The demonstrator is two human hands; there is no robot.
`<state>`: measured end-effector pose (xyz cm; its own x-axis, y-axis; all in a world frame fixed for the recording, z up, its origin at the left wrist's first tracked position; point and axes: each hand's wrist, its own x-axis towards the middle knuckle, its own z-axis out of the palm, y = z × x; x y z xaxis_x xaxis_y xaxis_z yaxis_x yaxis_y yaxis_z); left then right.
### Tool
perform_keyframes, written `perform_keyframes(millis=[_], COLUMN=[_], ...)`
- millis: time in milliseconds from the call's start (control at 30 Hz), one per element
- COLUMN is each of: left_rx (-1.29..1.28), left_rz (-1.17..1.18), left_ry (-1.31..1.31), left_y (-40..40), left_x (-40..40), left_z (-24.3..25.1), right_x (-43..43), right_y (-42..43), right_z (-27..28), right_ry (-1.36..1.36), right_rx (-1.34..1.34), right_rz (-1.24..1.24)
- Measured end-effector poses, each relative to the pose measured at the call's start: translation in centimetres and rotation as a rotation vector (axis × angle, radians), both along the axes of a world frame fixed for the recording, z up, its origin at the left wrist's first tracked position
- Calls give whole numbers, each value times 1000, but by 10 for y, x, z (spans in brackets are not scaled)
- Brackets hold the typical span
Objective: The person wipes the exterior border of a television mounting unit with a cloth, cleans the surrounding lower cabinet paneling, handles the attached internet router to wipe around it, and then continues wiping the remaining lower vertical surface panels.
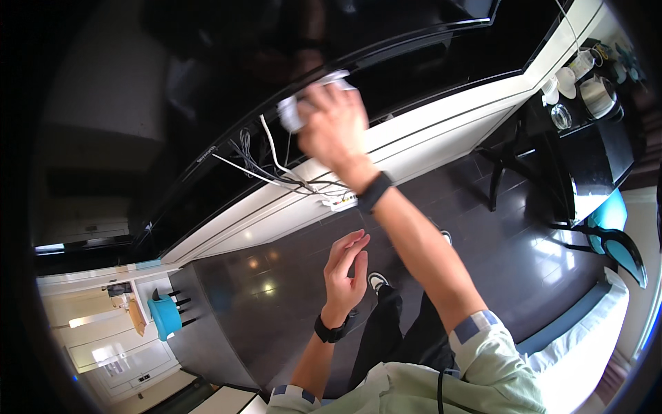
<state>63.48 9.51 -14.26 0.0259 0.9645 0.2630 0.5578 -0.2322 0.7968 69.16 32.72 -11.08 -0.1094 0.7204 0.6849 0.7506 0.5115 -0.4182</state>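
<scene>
My right hand (336,124), blurred, presses a white cloth (291,115) against the lower edge of a large glossy black television (207,62). Part of the cloth is hidden under the fingers. Dark and white cables (271,139) hang below that edge, just left of the hand. They run down to a white power strip (342,202) by the white wall panel (414,137). Lower down, my left hand (345,277) hovers over the dark floor, its fingers curved, the thumb apart and nothing in it. A black band sits on each wrist.
At the right, a black table (602,150) bears a kettle (598,97), a glass ashtray (561,116) and white cups (566,83). Near it stands a turquoise chair (623,251), with a bed (579,331) below. Another turquoise chair (165,316) is at the left. Dark tiles (289,305) cover the floor.
</scene>
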Motion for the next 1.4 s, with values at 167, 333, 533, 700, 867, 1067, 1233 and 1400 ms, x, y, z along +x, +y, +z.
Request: perform_keyframes(millis=[167, 333, 533, 700, 867, 1067, 1233, 1400], left_rx=[-24, -62, -92, 12, 3, -2, 67, 186], left_rz=[106, 103, 41, 3, 19, 74, 112, 40], left_ry=[17, 51, -49, 4, 4, -21, -68, -34], left_y=[-21, -34, -21, -21, -43, -73, -83, -68], left_x=[-17, -24, 13, 10, -16, -69, -105, -150], left_z=[-7, -23, -12, -6, -14, -23, -21, 22], right_x=[-39, 37, 231, 191, 86, -3, -33, 40], right_y=[-11, 24, 108, 96, 45, 13, -1, 5], right_z=[-4, -16, -38, -34, -14, -9, -8, -2], right_ry=[-26, -122, -227, -285, -278, -206, -143, 109], right_rx=[18, 76, 141, 114, 92, 63, 74, -136], right_rz=[157, -24, -462, -431, -297, -33, 65, -209])
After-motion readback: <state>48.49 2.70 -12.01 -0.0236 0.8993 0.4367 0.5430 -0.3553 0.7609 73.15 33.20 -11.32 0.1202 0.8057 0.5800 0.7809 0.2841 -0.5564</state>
